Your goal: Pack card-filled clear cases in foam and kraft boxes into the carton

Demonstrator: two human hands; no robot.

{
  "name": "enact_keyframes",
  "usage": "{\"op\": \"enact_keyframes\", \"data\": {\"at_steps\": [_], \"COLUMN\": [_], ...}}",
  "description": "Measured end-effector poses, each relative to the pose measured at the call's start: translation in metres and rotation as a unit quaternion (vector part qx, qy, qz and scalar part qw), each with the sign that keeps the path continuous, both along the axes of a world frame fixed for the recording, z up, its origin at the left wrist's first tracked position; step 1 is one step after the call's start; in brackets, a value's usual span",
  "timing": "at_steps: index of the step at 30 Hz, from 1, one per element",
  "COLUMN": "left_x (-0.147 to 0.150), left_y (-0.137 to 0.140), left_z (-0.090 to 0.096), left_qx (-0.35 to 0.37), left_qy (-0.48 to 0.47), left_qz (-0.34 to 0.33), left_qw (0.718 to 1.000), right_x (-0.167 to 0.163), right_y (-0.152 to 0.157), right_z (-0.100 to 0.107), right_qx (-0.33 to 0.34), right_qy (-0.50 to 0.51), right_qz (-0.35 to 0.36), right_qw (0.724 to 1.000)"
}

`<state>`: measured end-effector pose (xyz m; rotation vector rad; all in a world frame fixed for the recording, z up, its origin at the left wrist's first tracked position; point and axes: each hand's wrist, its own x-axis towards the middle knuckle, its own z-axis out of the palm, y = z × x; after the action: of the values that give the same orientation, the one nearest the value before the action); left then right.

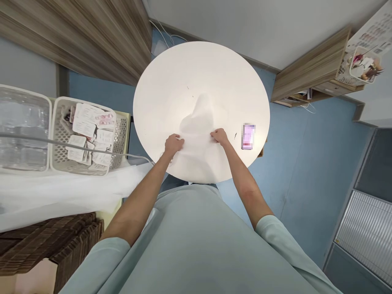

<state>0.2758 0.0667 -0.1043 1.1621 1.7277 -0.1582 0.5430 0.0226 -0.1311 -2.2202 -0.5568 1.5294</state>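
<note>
From here, left hand (174, 144) and right hand (219, 136) seemingly pinching 2 sides of thin white sheet (197, 143). Sheet lying on round table (165, 94), partly spreading, folds showing, apparently not yet flat.

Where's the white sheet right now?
In the head view, the white sheet is mostly over the near half of the round table, between the left hand and right hand, left of the phone.

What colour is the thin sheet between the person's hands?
The thin sheet is white, nearly matching the table; the head view shows it.
</note>
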Motion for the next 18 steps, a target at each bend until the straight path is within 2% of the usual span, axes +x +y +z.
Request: {"op": "enact_keyframes", "data": {"at_steps": [3,5,9,11,14,16,18], "left_x": [0.003,0.007,0.024,0.033,0.044,0.047,0.045], "left_y": [0.003,0.004,0.007,0.01,0.019,0.025,0.028], "left_z": [0.004,0.009,0.023,0.027,0.028,0.027,0.026], "left_qx": [-0.036,-0.041,0.035,0.083,0.117,0.085,0.023], "left_qy": [-0.043,-0.07,-0.103,-0.106,-0.114,-0.14,-0.173], "left_qz": [-0.028,-0.057,-0.116,-0.12,-0.065,0.029,0.133], "left_qw": [0.998,0.995,0.987,0.984,0.984,0.986,0.976], "right_x": [0.002,0.004,0.006,0.006,0.005,0.006,0.008], "right_y": [-0.007,-0.017,-0.039,-0.046,-0.046,-0.039,-0.027], "right_z": [0.001,0.003,0.01,0.012,0.011,0.007,0.002], "right_qx": [-0.061,-0.073,-0.077,-0.08,-0.065,-0.044,-0.008], "right_qy": [-0.081,-0.106,-0.144,-0.17,-0.185,-0.184,-0.154], "right_qz": [0.071,0.082,0.062,0.06,0.057,0.044,0.036], "right_qw": [0.992,0.988,0.985,0.98,0.979,0.981,0.987]}}
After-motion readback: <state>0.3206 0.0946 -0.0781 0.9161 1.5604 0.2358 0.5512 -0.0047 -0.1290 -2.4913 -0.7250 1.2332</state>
